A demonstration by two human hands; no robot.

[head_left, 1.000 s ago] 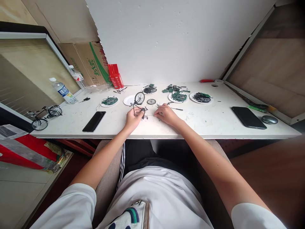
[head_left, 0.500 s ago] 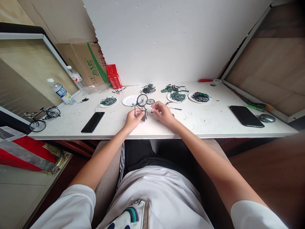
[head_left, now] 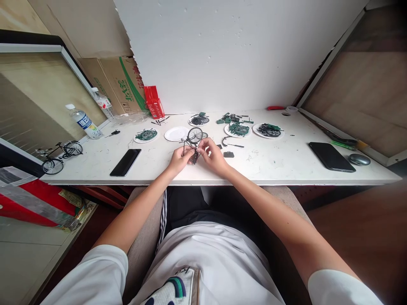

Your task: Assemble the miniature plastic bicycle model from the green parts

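A small black model bicycle [head_left: 195, 135], only partly built, is held over the table's front middle with one spoked wheel upward. My left hand [head_left: 181, 159] is closed around its frame. At the bicycle's right side my right hand [head_left: 212, 154] pinches with thumb and fingers; what sits between the fingertips is too small to make out. A loose wheel [head_left: 205, 135] lies behind my right hand. Just right of that hand are a small dark flat part [head_left: 228, 154] and a thin dark rod [head_left: 235, 145].
Paper plates with green and black bicycle parts [head_left: 238, 129] stand along the back, beside a bare white plate [head_left: 177, 134]. Left are a finished model bicycle [head_left: 59, 156], a phone [head_left: 126, 162] and bottles [head_left: 85, 123]. Right are another phone [head_left: 331, 156] and a grey round object [head_left: 359, 159].
My right hand has moved left to the bicycle, and its fingertips now meet the frame. My left hand keeps its hold on the bicycle.
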